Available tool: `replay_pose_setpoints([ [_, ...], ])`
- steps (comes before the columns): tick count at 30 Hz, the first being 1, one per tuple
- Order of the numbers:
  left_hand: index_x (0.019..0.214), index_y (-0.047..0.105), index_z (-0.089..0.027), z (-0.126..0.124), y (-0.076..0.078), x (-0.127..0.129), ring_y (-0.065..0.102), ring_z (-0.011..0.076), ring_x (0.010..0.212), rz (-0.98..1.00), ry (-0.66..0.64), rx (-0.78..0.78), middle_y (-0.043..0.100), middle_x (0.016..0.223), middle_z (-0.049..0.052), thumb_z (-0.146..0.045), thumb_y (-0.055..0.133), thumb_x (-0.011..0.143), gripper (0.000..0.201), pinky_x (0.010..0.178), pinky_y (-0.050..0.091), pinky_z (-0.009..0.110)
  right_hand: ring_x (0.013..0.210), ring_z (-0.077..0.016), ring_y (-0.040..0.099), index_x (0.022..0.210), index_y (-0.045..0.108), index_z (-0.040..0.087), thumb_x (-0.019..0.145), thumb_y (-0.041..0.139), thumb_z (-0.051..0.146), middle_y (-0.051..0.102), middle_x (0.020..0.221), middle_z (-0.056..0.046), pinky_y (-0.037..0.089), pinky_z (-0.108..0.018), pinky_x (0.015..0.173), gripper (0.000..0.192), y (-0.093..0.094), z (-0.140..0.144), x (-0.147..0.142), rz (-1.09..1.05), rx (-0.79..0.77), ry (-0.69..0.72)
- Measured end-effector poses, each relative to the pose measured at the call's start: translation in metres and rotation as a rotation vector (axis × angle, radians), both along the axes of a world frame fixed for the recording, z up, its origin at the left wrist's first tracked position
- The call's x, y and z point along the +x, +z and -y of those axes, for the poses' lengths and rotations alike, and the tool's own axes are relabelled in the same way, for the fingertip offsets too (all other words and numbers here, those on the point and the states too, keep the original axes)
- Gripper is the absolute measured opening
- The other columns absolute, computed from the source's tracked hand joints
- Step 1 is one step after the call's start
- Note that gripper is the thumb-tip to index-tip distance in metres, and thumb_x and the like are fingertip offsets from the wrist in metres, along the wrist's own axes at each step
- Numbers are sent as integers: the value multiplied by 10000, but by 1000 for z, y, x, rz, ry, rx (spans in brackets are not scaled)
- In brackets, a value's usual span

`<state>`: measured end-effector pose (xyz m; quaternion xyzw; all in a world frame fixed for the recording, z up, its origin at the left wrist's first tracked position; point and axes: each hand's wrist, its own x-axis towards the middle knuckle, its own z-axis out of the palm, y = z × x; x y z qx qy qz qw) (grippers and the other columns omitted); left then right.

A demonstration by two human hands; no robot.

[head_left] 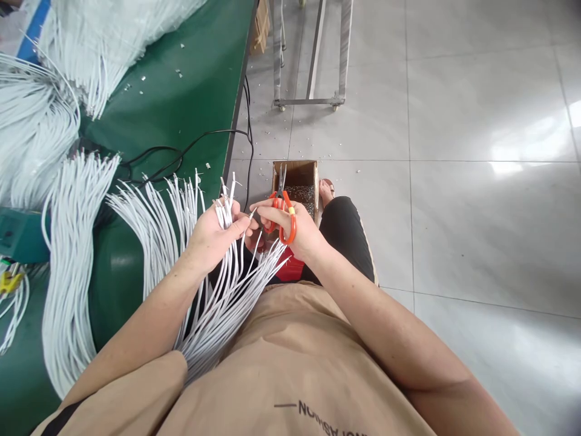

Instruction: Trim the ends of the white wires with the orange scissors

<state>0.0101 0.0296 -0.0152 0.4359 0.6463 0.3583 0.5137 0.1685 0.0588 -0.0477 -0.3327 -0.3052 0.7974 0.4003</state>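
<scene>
The left hand [213, 233] is closed around a bundle of white cables [227, 284] above the lap. The right hand [295, 230] grips orange scissors [284, 209] and pinches one cable end. It seems a trimming step; the blades must next meet that end. Shirt writing is unreadable.

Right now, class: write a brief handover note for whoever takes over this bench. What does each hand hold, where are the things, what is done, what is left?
Left hand: shut on a bundle of white wires, ends up.
Right hand: shut on orange-handled scissors, blades pointing at the cardboard box on the floor.
Done: box holds small bits.
Left: more white wires lie on the green table.
</scene>
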Motion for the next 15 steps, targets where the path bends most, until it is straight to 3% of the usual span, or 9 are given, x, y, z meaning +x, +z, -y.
replay_pose_setpoints([
  [4, 822, 447, -197, -1, 0, -1, 598, 109, 623, 72, -10, -31, 627, 676, -24, -207, 675, 743, 241, 572, 394, 216, 523, -73, 484, 780, 697, 148, 703, 694, 241, 555, 596, 19, 406, -217, 493, 121, 3, 0, 0, 80, 7, -11],
  [8, 786, 437, -191, -1, 4, 2, 543, 87, 575, 163, -27, -45, 602, 631, -29, -203, 678, 741, 245, 538, 354, 208, 423, -89, 485, 842, 671, 160, 707, 710, 322, 584, 577, 13, 412, -240, 406, 214, 3, -1, 1, 69, 12, 58],
  [15, 799, 460, -182, 0, 7, 5, 518, 66, 555, 224, -21, -75, 584, 615, -49, -189, 693, 730, 243, 536, 354, 196, 379, -74, 450, 840, 636, 166, 696, 704, 319, 535, 513, 52, 435, -225, 394, 221, 7, -1, 2, 138, 57, 71],
])
